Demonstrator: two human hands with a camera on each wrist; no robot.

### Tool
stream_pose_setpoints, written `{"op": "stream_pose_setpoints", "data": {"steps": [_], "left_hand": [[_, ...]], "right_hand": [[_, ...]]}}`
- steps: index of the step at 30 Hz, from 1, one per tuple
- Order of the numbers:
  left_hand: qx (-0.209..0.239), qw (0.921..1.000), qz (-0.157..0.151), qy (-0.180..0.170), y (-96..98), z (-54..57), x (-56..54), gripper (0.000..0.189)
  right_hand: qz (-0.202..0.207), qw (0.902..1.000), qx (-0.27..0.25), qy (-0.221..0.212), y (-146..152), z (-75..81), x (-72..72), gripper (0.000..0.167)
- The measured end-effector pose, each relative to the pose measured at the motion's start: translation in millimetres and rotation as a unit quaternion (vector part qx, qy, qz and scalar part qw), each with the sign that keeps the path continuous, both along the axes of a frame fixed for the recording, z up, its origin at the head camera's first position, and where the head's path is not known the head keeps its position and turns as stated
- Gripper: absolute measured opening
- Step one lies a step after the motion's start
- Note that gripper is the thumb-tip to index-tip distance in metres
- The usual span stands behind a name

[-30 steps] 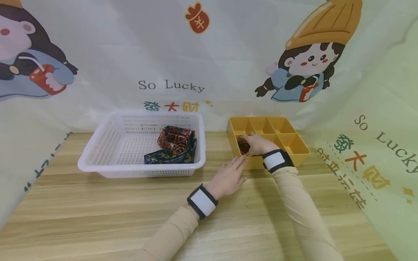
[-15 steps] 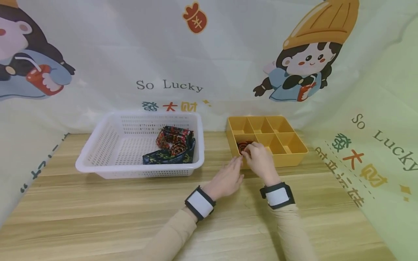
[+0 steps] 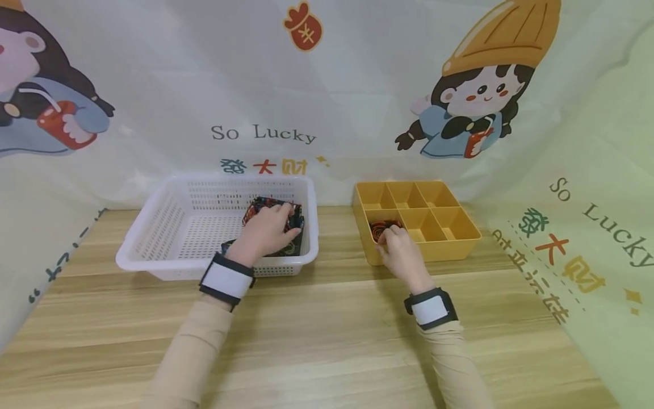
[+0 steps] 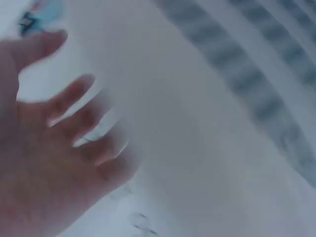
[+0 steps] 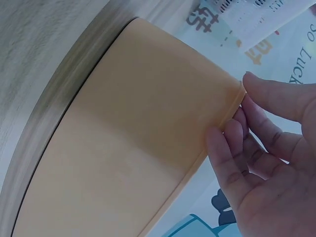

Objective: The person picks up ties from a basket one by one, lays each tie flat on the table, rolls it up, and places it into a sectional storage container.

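Observation:
In the head view my left hand (image 3: pixel 263 233) reaches over the white basket (image 3: pixel 153 255), above rolled patterned cloths (image 3: pixel 258 205) that look like neckties. It partly covers them. The left wrist view, blurred, shows that hand (image 4: pixel 74 138) with fingers spread and nothing in the palm. My right hand (image 3: pixel 403 255) is at the front left corner of the yellow compartment box (image 3: pixel 439 251). From the right wrist, thumb and fingers of the hand (image 5: pixel 271 153) pinch the box's rim (image 5: pixel 224 116). A rolled reddish necktie (image 3: pixel 379 228) sits in the front left compartment, partly behind my fingers.
Basket and box stand side by side on the wooden table (image 3: pixel 317 335), with a gap between them. A printed cloth backdrop (image 3: pixel 357 102) rises behind and along both sides. The box has several other compartments (image 3: pixel 421 226) with nothing seen in them.
My left hand has moved from beside the box leftward into the basket, over the cloths. The right hand drew back from inside the front left compartment to its rim; the rolled necktie stayed there.

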State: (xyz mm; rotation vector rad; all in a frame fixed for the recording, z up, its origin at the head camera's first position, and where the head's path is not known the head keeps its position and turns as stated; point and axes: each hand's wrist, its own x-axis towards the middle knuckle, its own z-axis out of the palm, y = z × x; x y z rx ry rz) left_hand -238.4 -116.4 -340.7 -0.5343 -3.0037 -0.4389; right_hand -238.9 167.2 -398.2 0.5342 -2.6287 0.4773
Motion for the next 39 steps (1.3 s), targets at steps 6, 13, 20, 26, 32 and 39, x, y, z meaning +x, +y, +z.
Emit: {"op": "stream_pose_setpoints", "data": {"steps": [6,13,20,26,32,39], "left_hand": [[-0.060,0.9836,0.009,-0.170,-30.0,-8.1,-10.0,0.050],[-0.069,0.9847,-0.009,-0.160,-33.0,-11.6,-10.2,0.031],[0.000,0.9997,0.008,0.021,-32.1,13.7,2.3,0.035],[0.044,0.9695,-0.033,0.239,-5.7,38.5,32.3,0.021],[-0.065,0.9171,-0.132,0.370,31.6,24.0,59.7,0.037],[-0.124,0.8750,-0.185,0.429,47.2,-20.6,67.6,0.028]], "right_hand": [[-0.006,0.9999,0.003,-0.008,-1,-0.7,0.1,0.015],[0.000,0.9999,0.009,-0.006,-2,-1.2,-0.1,0.015],[-0.001,0.9999,0.012,-0.004,-2,-0.1,-0.1,0.015],[0.069,0.9941,-0.022,0.081,-11,17.0,10.3,0.046],[0.220,0.9437,-0.007,0.247,-34,47.6,35.8,0.086],[0.225,0.9422,0.089,0.231,-37,43.5,42.1,0.035]]}}
